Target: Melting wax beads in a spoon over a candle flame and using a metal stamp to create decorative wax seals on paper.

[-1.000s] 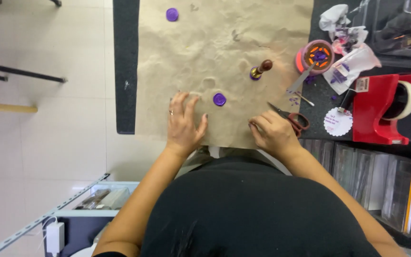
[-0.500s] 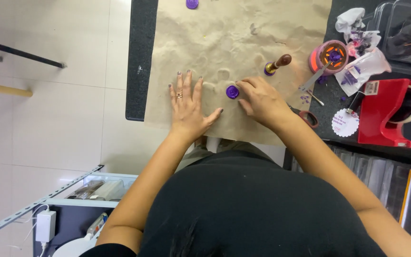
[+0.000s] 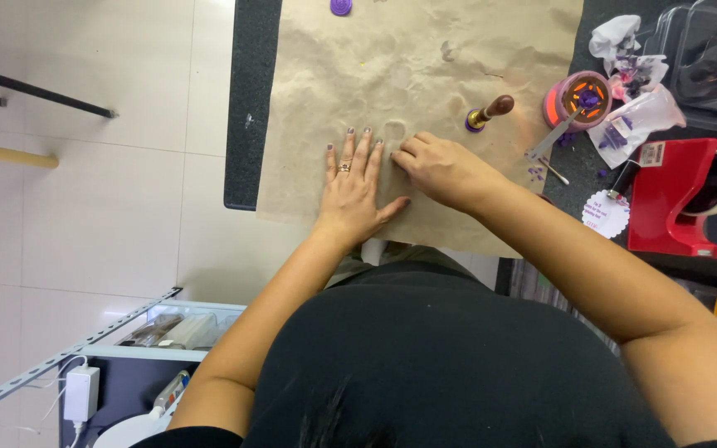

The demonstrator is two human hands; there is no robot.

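Brown paper [image 3: 425, 75] covers the table as a work mat; the left hand [image 3: 357, 189] lies flat, fingers spread, pinning it, while the right hand [image 3: 441, 170] curls its fingertips onto the paper beside it, hiding any object beneath.
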